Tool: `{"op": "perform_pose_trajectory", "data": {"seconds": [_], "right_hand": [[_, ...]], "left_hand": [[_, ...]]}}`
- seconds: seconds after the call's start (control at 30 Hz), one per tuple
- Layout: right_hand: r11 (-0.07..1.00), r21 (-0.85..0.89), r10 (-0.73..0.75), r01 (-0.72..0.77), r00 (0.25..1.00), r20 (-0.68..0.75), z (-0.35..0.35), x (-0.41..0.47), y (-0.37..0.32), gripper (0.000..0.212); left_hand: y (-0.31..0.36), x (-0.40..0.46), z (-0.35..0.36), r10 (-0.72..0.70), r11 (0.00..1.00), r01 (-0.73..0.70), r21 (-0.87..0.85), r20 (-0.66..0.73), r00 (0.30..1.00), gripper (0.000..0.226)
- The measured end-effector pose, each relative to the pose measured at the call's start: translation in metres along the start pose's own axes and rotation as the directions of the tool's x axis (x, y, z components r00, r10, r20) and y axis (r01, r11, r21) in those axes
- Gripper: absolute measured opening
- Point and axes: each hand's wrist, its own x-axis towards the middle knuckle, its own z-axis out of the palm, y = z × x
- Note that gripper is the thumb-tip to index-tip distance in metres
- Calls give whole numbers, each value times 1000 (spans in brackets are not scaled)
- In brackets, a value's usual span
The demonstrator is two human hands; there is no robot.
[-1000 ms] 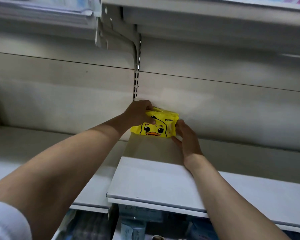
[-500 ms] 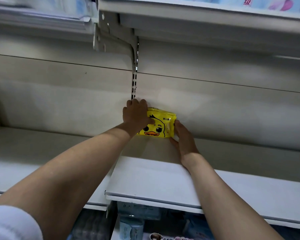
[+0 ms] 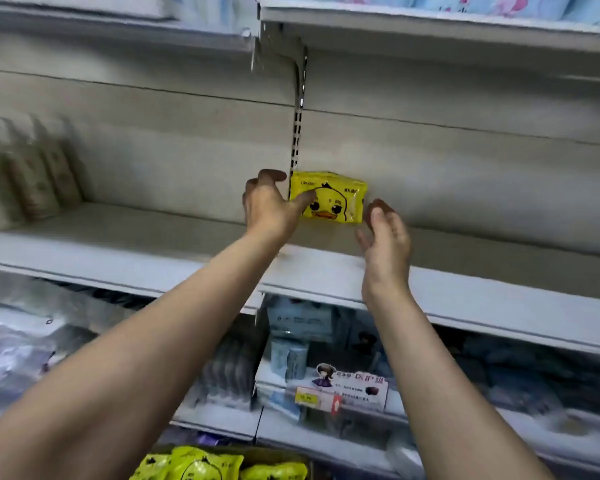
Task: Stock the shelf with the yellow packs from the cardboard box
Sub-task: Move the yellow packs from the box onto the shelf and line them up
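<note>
A yellow pack with a duck face (image 3: 333,199) stands upright at the back of the white shelf (image 3: 482,299), against the rear wall beside the slotted upright. My left hand (image 3: 269,202) hovers at the pack's left edge with fingers spread, the thumb near or just touching it. To the right of the pack and clear of it, my right hand (image 3: 385,230) is held up with the fingers apart and nothing in it. More yellow packs (image 3: 219,465) lie in the cardboard box (image 3: 302,457) at the bottom edge of the view.
Beige packs (image 3: 25,174) stand at the left of the neighbouring shelf. Above, blue and pink packs (image 3: 465,3) fill the top shelf. On the shelf underneath are blue goods and a price card (image 3: 347,391).
Both hands have let go of the yellow pack and pulled back from it. The view has dropped, showing the lower shelves and the box of packs.
</note>
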Motion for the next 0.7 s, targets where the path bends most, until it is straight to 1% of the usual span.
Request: {"op": "perform_pose_trajectory", "data": {"seconds": [0.03, 0.1, 0.17, 0.27, 0.33, 0.4, 0.5, 0.57, 0.6, 0.7], "right_hand": [[999, 35, -17, 16, 1000, 24, -1, -22, -4, 15], [997, 78, -31, 28, 999, 39, -7, -67, -4, 19], [998, 66, 8, -11, 999, 44, -21, -107, 10, 19], [983, -26, 183, -182, 983, 30, -52, -159, 56, 15], [936, -126, 331, -327, 944, 7, -78, -189, 97, 11], [848, -229, 485, -477, 874, -26, -109, -216, 141, 11], [636, -439, 667, -635, 738, -102, -161, -257, 201, 6], [480, -552, 748, -682, 647, -149, -192, -281, 229, 8], [417, -599, 768, -683, 618, -169, -206, -292, 239, 6], [275, -699, 797, -660, 563, -219, -237, -318, 254, 22]], "left_hand": [[-2, -16, -10, 1, 998, -4, -69, -49, 999, 59], [-13, -58, -25, -32, 981, 11, -196, -101, 994, 53], [-37, -106, -33, -89, 963, 55, -265, -122, 989, 46], [-95, -183, -37, -237, 941, 191, -278, -141, 961, 41], [-139, -233, -36, -353, 921, 319, -223, -132, 927, 44], [-180, -281, -36, -477, 871, 456, -184, -88, 875, 48], [-232, -347, -41, -654, 753, 651, -101, -4, 756, 43], [-262, -387, -48, -749, 660, 749, -48, 28, 662, 44], [-276, -406, -53, -786, 616, 787, -24, 40, 617, 45], [-307, -456, -66, -873, 485, 874, 34, 69, 482, 49]]}}
